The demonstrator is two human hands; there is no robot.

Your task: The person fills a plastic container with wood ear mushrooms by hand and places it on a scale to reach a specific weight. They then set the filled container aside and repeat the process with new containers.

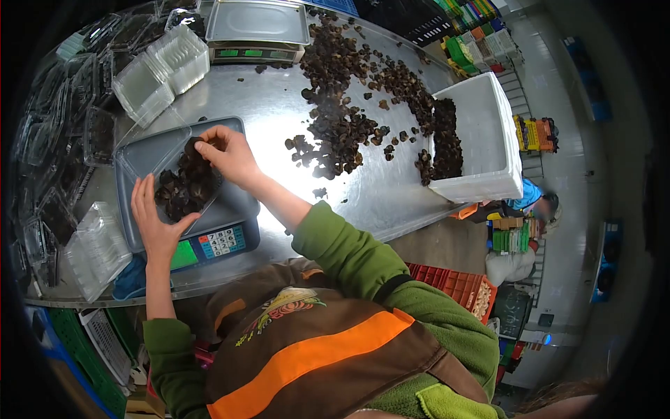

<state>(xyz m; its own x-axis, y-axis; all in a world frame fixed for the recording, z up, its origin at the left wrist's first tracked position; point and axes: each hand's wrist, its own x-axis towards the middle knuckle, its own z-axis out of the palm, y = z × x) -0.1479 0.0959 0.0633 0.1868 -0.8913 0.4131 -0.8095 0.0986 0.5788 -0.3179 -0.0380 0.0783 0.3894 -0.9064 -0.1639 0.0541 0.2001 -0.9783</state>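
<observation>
A clear plastic clamshell box (155, 145) lies with its lid raised on the grey pan of a digital scale (237, 207). Dark brown mushrooms (185, 187) are heaped inside it. My left hand (158, 222) grips the near-left end of the box, thumb on one side and fingers along the other. Over the far right corner of the heap, my right hand (232, 156) pinches a dark mushroom (192, 145) between thumb and fingertips. The scale's keypad (223, 241) and lit green display are on the side nearest me.
Loose mushrooms (335, 126) spread across the metal table toward a tipped white foam box (481, 133). A second scale (257, 28) stands at the back. Stacked empty clamshells (162, 72) and filled boxes (98, 136) crowd the left. A person (534, 199) is beyond the foam box.
</observation>
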